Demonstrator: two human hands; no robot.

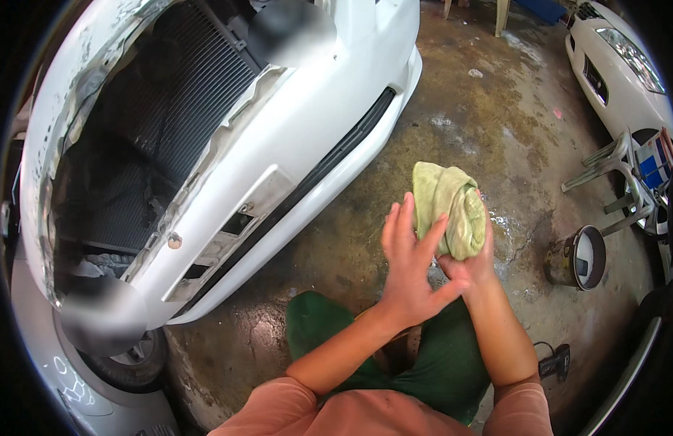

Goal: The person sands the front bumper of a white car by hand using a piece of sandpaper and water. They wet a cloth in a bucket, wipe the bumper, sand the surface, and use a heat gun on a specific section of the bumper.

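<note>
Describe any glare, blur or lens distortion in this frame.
Head view throughout: dark fisheye corners; glare on stained brown concrete floor; two round blurred patches hiding parts of the glossy white car at left; folded pale-green cloth fairly sharp.

1 pale yellow-green cloth [451,207], stained, folded into a thick wad, held apart from the white bumper [296,131], to its right.

Salmon-pink shirt [384,413] (short-sleeved), dark green trousers [450,374]
</note>
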